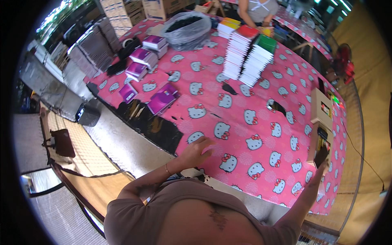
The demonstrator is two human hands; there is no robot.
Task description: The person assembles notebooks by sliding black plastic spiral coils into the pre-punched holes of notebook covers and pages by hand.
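My left hand point(197, 151) hovers at the near edge of the table, over a pink cloth printed with white cat faces point(241, 134). Its fingers are loosely bent and apart, with nothing in them. Stretched far to the right, my right hand point(325, 168) grips a dark flat rectangular object point(321, 157); its fingers are partly hidden. This object is tilted over an open tan box point(312, 151), which has small items inside. Just beyond stands a second tan box point(321, 107) with a window-like opening.
Stacks of spiral-bound notebooks point(256, 61) stand at the far middle. Purple boxes point(163, 98) lie to the left, near a clear plastic bag point(188, 34) of black pieces. Torn cloth bares a black surface point(163, 132). Another person point(259, 12) is across the table. A red fan point(346, 63) stands right.
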